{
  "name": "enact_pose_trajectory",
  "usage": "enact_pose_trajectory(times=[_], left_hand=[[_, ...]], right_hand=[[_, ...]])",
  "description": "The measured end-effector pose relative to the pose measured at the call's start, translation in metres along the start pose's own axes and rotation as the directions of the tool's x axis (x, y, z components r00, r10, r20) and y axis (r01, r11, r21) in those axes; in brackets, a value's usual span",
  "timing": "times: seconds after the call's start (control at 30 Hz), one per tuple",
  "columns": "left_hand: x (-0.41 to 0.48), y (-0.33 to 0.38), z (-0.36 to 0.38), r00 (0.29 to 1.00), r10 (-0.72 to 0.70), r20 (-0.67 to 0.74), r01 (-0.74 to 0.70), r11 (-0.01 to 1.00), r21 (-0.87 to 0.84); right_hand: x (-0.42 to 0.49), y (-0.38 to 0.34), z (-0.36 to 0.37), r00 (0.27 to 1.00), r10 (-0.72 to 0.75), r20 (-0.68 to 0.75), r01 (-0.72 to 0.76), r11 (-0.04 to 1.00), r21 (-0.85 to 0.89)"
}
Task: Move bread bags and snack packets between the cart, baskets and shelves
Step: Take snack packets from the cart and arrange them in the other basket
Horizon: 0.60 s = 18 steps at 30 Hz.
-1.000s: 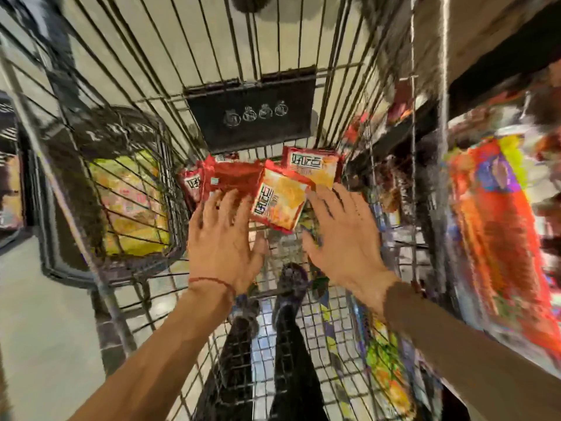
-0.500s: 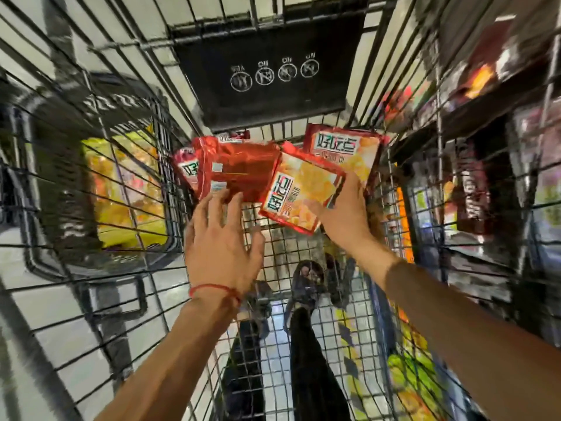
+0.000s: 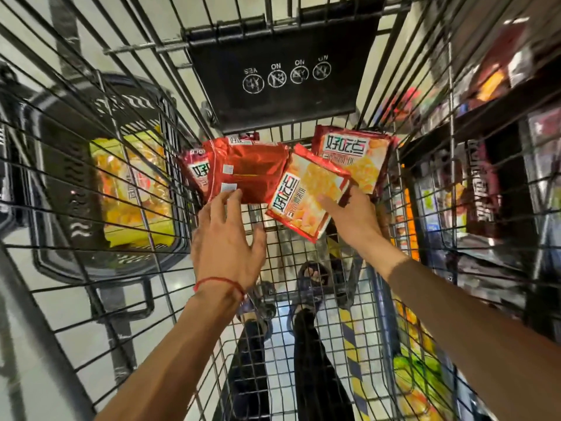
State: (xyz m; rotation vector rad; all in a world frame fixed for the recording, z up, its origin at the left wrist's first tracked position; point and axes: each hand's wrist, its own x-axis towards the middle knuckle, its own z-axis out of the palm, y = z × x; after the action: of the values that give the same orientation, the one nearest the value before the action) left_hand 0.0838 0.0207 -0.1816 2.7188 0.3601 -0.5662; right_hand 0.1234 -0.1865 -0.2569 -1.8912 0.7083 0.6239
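Head view, looking down into wire cart [image 3: 282, 250].

- Four snack packets bunched at the far end, below the black placard [image 3: 279, 77]. Near half of the cart floor is bare grid.
- Left hand [image 3: 226, 241]: fingers spread wide, fingertips touching the near edge of the red foil packet [image 3: 252, 171], which lies back side up. Nothing gripped.
- Right hand [image 3: 352, 217]: holds the orange-faced packet [image 3: 306, 189] at its near right edge, thumb on the face. Fingers beneath are probably curled under, but they are hidden. This packet is tilted, and its far left corner overlaps the foil one.
- Rear packet [image 3: 355, 156] sits against the right wall, partly behind the orange-faced packet.
- Left-end packet [image 3: 195, 171] is mostly covered by the foil packet and touches the left wall.
- Outside the left wall: black basket [image 3: 100, 262] holding yellow bags [image 3: 133, 189].
- Outside the right wall: stocked shelves [image 3: 485, 117], close by and blurred.
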Motion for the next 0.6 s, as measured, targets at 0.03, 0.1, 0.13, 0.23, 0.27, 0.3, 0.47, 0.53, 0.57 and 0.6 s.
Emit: enact_pose_trajectory(times=[0.03, 0.1, 0.13, 0.23, 0.27, 0.3, 0.47, 0.53, 0.57, 0.6], left_hand=[[0.001, -0.001, 0.001, 1.000, -0.009, -0.016, 0.008, 0.999, -0.032], [0.006, -0.003, 0.002, 0.999, -0.022, -0.045, 0.016, 0.993, -0.116], [0.009, -0.003, 0.002, 0.998, -0.021, -0.054, 0.013, 0.988, -0.153], [0.022, 0.002, 0.003, 0.998, -0.043, -0.051, 0.027, 0.963, -0.269], [0.027, 0.004, 0.004, 0.997, -0.050, -0.051, 0.032, 0.951, -0.308], [0.030, 0.006, 0.004, 0.997, -0.058, -0.058, 0.035, 0.940, -0.339], [0.042, 0.013, 0.001, 0.982, -0.176, -0.066, 0.125, 0.873, -0.471], [0.044, 0.013, 0.001, 0.986, -0.162, -0.043, 0.122, 0.868, -0.482], [0.044, 0.014, 0.001, 0.990, -0.136, -0.037, 0.100, 0.864, -0.494], [0.043, 0.015, 0.001, 0.994, -0.107, -0.034, 0.075, 0.859, -0.506]], right_hand=[[-0.002, -0.001, -0.001, 1.000, -0.008, -0.003, 0.008, 0.999, 0.043], [-0.007, -0.005, -0.005, 0.998, -0.046, -0.038, 0.050, 0.991, 0.123], [-0.009, -0.008, -0.008, 0.997, -0.056, -0.055, 0.063, 0.987, 0.148], [-0.012, -0.009, -0.018, 0.996, -0.065, -0.069, 0.079, 0.969, 0.234], [-0.012, -0.011, -0.021, 0.997, -0.058, -0.058, 0.072, 0.960, 0.271], [-0.013, -0.012, -0.022, 0.997, -0.057, -0.052, 0.070, 0.949, 0.307], [-0.017, -0.015, -0.034, 0.991, -0.116, -0.070, 0.131, 0.946, 0.297], [-0.019, -0.015, -0.040, 0.990, -0.112, -0.088, 0.133, 0.946, 0.295], [-0.020, -0.016, -0.041, 0.990, -0.106, -0.095, 0.130, 0.946, 0.297], [-0.022, -0.017, -0.043, 0.990, -0.103, -0.096, 0.128, 0.945, 0.302]])
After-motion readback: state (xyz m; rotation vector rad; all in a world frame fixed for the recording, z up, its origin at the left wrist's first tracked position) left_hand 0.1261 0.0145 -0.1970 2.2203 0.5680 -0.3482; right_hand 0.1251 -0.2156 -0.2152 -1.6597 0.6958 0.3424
